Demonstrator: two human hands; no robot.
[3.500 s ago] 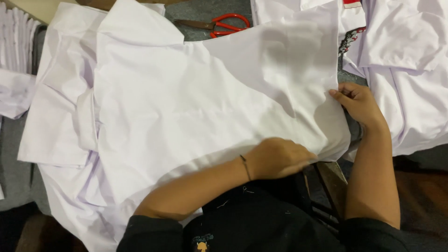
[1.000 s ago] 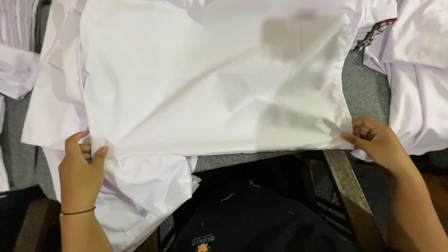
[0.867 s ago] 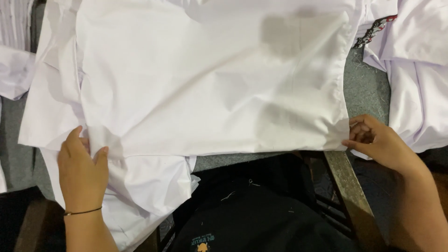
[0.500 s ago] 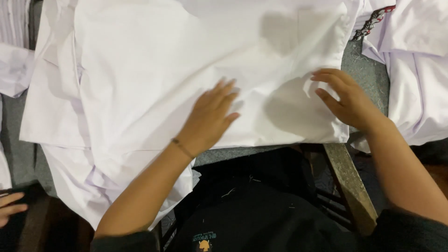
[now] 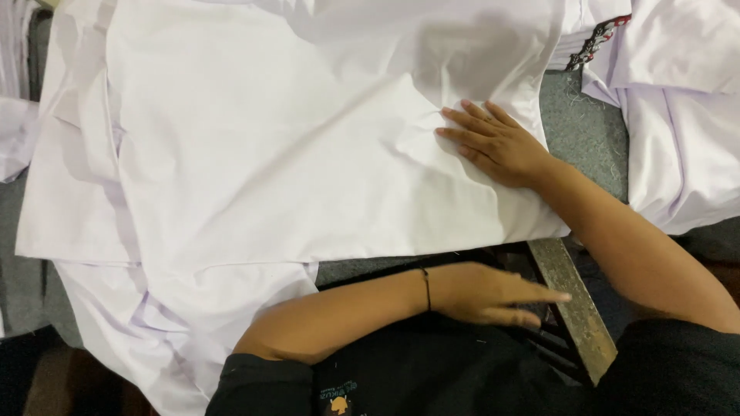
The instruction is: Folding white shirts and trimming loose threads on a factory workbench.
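No box, bin or basket shows in the view; the only thing that carries anything is the grey table (image 5: 574, 127), and it bears white garments nearly from edge to edge.

The top white shirt (image 5: 308, 146) lies spread flat across the middle of the table, its near hem running just above the table's front edge. The cloth is plain and smooth over most of its width, with a soft crease running up from under the fingers and a grey shadow near its upper right part. More white cloth lies under it: layers stick out along its left side and hang down over the front edge at the lower left (image 5: 185, 323).

The right hand (image 5: 497, 142) rests palm down on the right part of the shirt, fingers spread and flat; its grip is open and clasps nothing. The left hand (image 5: 486, 293) hovers below the table's front edge, near a worn wooden bar (image 5: 574, 304), fingers stretched out to the right, open and empty. A thin dark band circles its wrist.

Another pile of white garments (image 5: 678, 115) lies at the right.
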